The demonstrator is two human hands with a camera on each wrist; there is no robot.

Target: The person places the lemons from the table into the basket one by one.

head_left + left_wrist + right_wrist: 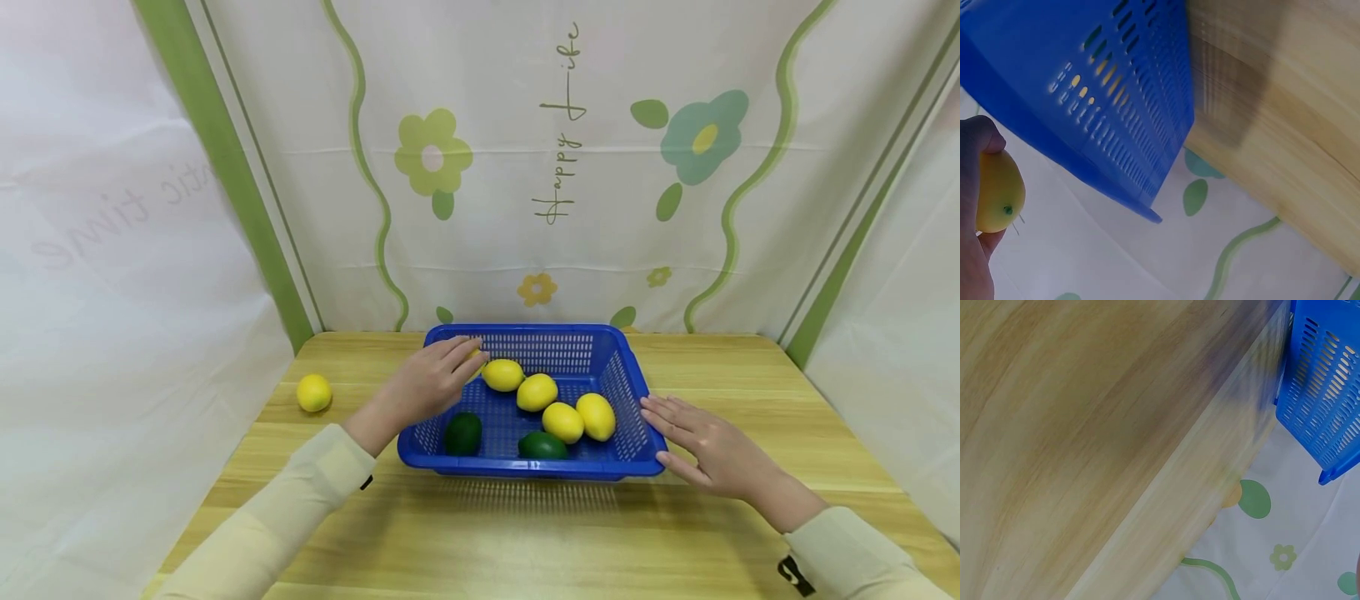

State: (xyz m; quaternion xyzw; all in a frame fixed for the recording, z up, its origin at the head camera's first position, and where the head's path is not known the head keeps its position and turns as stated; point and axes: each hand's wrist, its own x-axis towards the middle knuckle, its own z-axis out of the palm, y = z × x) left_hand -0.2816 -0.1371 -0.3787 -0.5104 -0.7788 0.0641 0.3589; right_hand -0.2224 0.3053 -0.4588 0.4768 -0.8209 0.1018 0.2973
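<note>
My left hand [433,379] grips a lemon [1001,190] over the left side of a blue basket [531,468]. In the left wrist view the thumb and fingers wrap that lemon beside the basket's rim. Inside the basket lie several yellow lemons [537,392], along with a dark green fruit [463,434] at the left and a second dark green fruit [543,446] near the front wall. My right hand [712,446] rests at the basket's right rim with fingers extended. Only a sliver of that hand shows in the right wrist view.
Another lemon [313,392] sits on the wooden table [540,550], left of the basket. Behind the table hangs a white curtain [495,233] printed with flowers, and white sheets close off both sides.
</note>
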